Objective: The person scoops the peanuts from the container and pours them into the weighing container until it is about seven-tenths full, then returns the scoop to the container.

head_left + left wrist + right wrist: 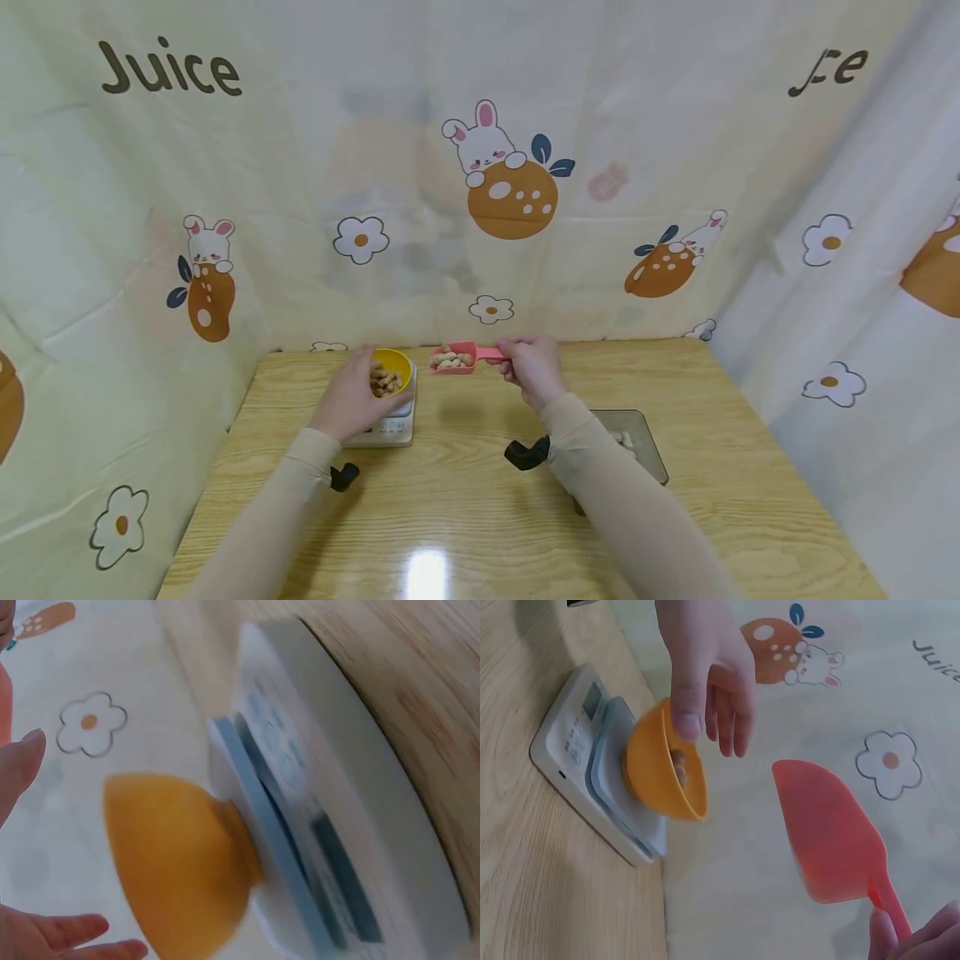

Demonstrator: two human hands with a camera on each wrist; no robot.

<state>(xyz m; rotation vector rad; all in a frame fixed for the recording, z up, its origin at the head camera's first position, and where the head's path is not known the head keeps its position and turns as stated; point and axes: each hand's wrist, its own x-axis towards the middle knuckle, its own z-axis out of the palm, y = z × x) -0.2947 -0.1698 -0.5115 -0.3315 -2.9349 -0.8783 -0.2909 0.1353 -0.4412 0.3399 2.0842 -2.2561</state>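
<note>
A yellow bowl [646, 761] with unshelled peanuts [386, 382] in it stands on a white kitchen scale [393, 432]. My left hand [351, 398] hovers at the bowl's left side, thumb and fingers spread; in the left wrist view the fingers [75, 930] show apart from the bowl's wall. With my right hand [534, 368] I grip the handle of a pink scoop [829, 832]. More peanuts [452, 359] fill the scoop, which is held level in the air right of the bowl.
A grey tray [651, 454] with some pale peanuts [626, 442] sits on the wooden table [450, 492], partly hidden beneath my right forearm. Behind the table hangs a printed curtain [405, 283], close to the scale and scoop. Black camera mounts stick out at both wrists.
</note>
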